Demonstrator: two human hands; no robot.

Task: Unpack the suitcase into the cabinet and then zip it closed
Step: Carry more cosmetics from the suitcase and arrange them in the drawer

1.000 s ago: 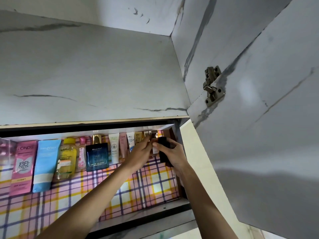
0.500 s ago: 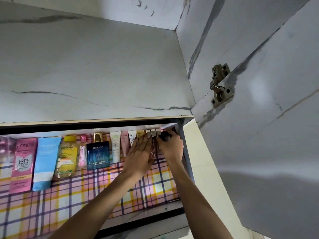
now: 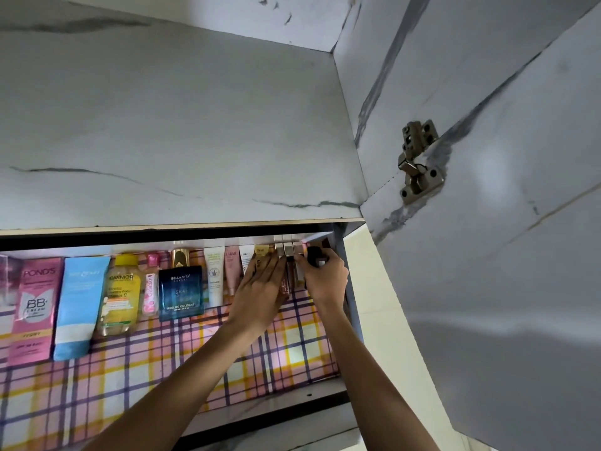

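Both my hands reach into the cabinet shelf [image 3: 162, 369], which is lined with pink and yellow checked paper. My right hand [image 3: 325, 278] grips a small black bottle [image 3: 313, 255] at the far right end of the row, against the back wall. My left hand [image 3: 260, 288] lies flat with straight fingers against several slim lipstick tubes [image 3: 289, 255] just left of the bottle. The suitcase is out of view.
A row of cosmetics stands along the back: a pink Pond's box [image 3: 34, 307], a blue tube [image 3: 79, 304], a yellow Garnier bottle [image 3: 122, 294], a dark blue cologne box [image 3: 180, 292], small tubes [image 3: 214, 275]. The open cabinet door [image 3: 504, 255] with its hinge [image 3: 418, 161] hangs at right.
My right hand has carried the black bottle up and back into the shelf's right corner. My left hand has flattened against the lipstick tubes.
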